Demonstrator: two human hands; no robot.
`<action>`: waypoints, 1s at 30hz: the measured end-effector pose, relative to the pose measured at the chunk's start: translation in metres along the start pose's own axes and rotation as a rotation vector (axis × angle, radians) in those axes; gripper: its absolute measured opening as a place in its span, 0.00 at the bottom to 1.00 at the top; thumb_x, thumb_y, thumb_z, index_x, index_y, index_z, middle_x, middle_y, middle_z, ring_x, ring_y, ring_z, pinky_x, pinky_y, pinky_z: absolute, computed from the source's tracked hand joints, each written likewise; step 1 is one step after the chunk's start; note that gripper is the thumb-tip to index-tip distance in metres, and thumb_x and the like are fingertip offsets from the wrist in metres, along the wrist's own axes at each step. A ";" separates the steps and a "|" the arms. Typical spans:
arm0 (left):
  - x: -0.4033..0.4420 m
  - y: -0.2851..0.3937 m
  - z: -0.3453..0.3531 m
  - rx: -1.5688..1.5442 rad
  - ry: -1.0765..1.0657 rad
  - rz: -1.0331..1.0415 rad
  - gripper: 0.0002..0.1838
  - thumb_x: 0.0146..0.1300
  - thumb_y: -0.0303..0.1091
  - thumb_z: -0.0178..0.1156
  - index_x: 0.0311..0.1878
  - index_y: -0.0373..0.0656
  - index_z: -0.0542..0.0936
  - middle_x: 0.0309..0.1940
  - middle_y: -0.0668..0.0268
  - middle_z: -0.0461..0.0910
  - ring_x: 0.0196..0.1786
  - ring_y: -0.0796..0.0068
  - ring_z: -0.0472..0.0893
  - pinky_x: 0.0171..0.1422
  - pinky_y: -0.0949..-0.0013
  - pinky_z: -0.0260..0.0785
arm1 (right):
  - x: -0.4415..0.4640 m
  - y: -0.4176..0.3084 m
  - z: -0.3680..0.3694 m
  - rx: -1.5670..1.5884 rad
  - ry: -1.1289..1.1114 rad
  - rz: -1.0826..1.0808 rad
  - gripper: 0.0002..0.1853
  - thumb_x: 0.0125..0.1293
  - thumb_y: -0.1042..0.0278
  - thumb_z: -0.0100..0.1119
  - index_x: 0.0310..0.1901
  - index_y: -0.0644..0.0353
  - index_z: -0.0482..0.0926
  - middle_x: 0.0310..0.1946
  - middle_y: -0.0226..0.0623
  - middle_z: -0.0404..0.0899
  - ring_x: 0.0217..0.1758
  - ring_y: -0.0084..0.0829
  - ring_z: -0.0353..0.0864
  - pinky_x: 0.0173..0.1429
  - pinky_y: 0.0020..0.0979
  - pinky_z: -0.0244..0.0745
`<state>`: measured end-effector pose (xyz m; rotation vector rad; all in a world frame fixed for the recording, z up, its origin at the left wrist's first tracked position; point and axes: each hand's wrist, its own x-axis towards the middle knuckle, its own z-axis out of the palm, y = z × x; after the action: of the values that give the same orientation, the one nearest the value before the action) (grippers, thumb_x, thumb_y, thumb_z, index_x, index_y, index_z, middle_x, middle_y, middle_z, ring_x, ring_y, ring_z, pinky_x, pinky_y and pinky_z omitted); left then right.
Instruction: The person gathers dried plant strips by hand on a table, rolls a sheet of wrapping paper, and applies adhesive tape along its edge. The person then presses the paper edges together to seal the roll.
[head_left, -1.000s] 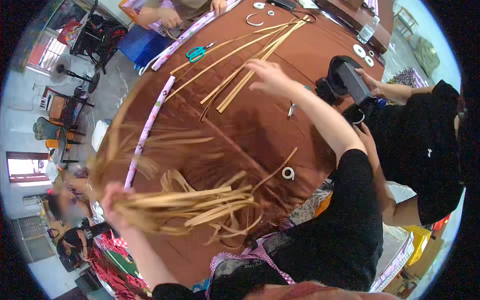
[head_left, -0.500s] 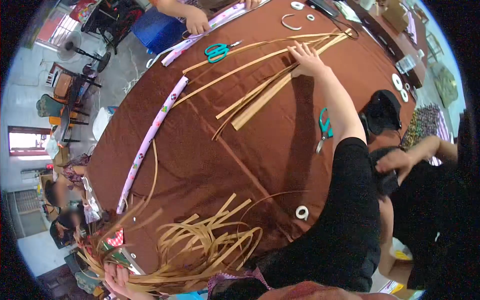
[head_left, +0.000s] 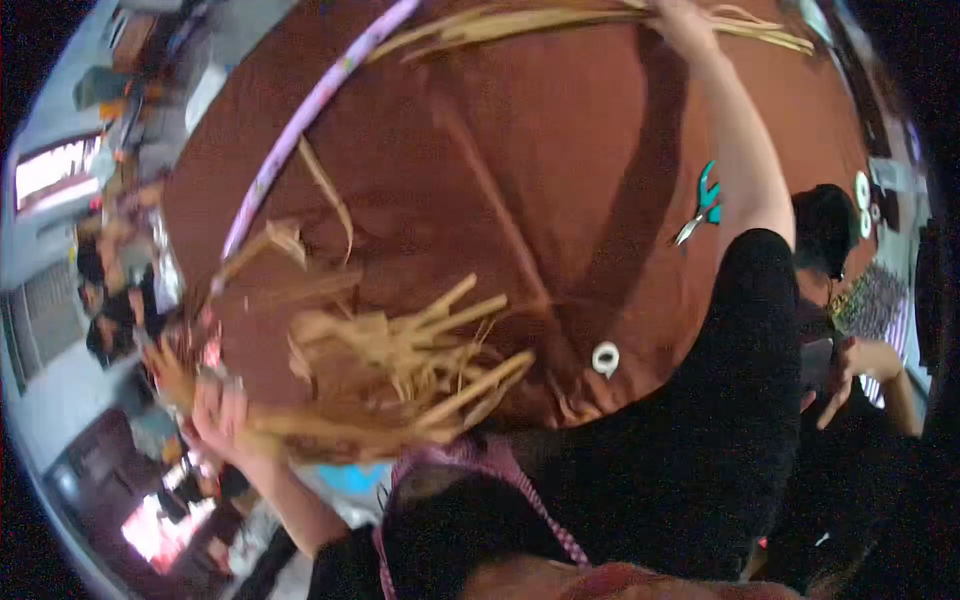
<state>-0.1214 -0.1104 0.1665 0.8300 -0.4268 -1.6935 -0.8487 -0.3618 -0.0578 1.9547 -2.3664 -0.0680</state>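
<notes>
My left hand (head_left: 220, 415), at the lower left, is closed around a bunch of long, flat tan strips (head_left: 330, 425). Its loose ends curl and spread over the brown cloth, blurred by motion. My right arm stretches to the top edge, where my right hand (head_left: 688, 28) lies over a second bundle of tan strips (head_left: 530, 27). Smearing and the frame edge hide whether those fingers grip it. Left of that bundle, a lilac patterned tube (head_left: 300, 120) lies along the table edge, touching the strip ends.
Teal-handled scissors (head_left: 708, 195) lie beside my right forearm. A white tape roll (head_left: 605, 359) sits on the brown tablecloth (head_left: 560, 190); more rolls (head_left: 863, 190) and a black cap (head_left: 825, 230) are at the right. Another person's hand (head_left: 855, 370) is close on that side.
The view has tipped, so the table sits higher in it. Fanned strips by my right hand now lie closer together. My left hand, still holding its bunch, appears higher and further from the bottom edge.
</notes>
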 end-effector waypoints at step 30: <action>-0.174 0.008 -0.082 0.137 0.553 0.479 0.13 0.67 0.30 0.55 0.45 0.25 0.77 0.25 0.74 0.64 0.23 0.88 0.60 0.30 0.79 0.54 | -0.206 -0.246 -0.124 0.750 -0.209 -0.218 0.18 0.70 0.54 0.52 0.36 0.64 0.77 0.24 0.33 0.77 0.23 0.27 0.75 0.28 0.30 0.71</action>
<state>-0.0388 0.0634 0.1679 1.1461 -0.3240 -0.9515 -0.5590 -0.2050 0.0406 2.6170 -2.5213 0.7431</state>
